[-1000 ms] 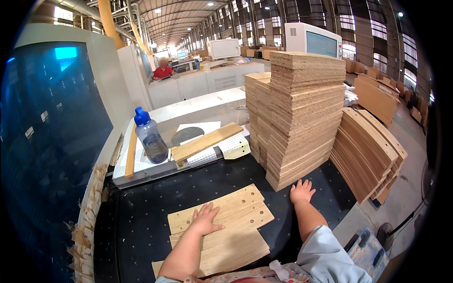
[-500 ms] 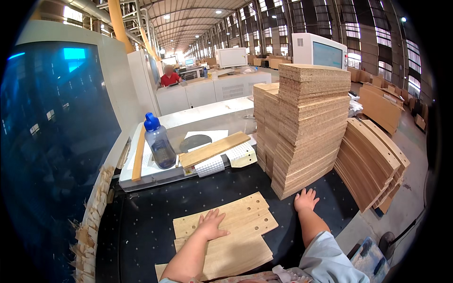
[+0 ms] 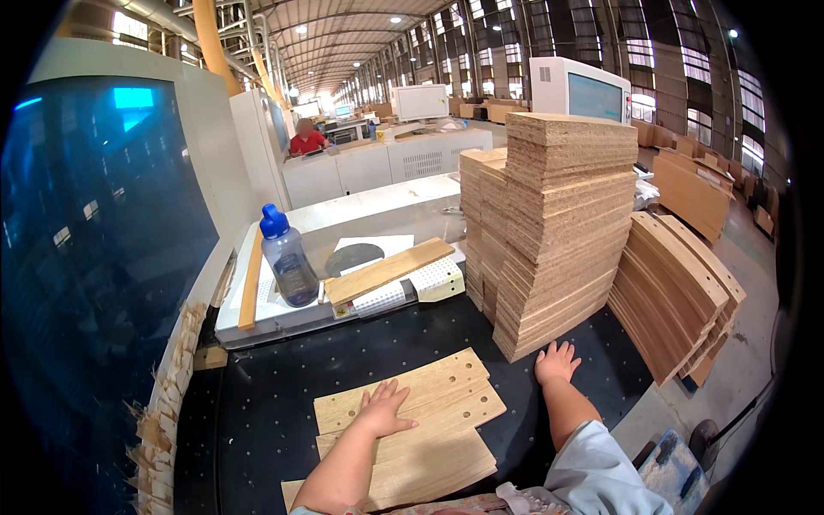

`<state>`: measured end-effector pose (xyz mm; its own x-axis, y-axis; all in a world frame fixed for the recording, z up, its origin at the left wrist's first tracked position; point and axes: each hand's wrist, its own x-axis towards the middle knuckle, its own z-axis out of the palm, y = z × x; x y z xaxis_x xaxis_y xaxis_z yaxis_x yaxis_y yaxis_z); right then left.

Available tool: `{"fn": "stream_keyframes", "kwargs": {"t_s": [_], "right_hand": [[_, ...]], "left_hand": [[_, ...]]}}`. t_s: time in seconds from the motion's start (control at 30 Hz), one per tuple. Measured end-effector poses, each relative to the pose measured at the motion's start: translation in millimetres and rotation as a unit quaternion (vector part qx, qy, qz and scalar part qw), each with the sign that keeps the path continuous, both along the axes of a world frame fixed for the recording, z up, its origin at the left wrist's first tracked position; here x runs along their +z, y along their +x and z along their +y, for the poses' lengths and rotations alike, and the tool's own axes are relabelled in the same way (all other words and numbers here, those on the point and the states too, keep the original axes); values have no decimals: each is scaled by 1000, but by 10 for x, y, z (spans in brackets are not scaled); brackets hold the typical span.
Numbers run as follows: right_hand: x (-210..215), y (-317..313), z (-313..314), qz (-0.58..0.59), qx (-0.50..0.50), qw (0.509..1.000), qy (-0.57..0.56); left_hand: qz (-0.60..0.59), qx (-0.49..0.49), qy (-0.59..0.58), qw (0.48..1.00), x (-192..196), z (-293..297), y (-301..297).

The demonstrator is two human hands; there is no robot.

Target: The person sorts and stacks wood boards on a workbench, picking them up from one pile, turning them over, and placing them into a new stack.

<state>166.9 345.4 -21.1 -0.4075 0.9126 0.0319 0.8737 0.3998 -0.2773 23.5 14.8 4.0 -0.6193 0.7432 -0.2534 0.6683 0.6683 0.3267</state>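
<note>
Two hands flat, fingers spread, gripping nothing: left hand on drilled plywood panels, long axis left-right; right hand on tabletop beside them.

Left hand flat, fingers spread; right hand flat, palm down.

Long factory hall under a ribbed metal roof with ceiling lamps lit. Tall windows along the right wall. Grey concrete floor at right. White machine cabinets in mid-distance, a seated person in red behind them. Yellow duct rising upper left. Blue tinted panel at left.
</note>
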Motion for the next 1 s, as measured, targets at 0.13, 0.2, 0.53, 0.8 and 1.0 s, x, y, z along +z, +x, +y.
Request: {"fn": "stream_keyframes", "kwargs": {"t_s": [0.13,0.2,0.53,0.8,1.0], "right_hand": [[-14,-15,14,-1,4,1000,4],[-20,-14,16,-2,-1,1000,-1],[16,-14,-5,-4,4,1000,-7],[18,-2,-3,-3,0,1000,-11],[-79,-17,54,-3,-3,1000,20]], "left_hand": [[3,0,0,1000,-13,-6,-7],[0,-2,3,1000,-9,-6,-12],[4,-9,4,1000,-10,-17,-19],[4,-8,5,1000,3,-11,-5],[3,-6,4,1000,-5,-12,-4]]}}
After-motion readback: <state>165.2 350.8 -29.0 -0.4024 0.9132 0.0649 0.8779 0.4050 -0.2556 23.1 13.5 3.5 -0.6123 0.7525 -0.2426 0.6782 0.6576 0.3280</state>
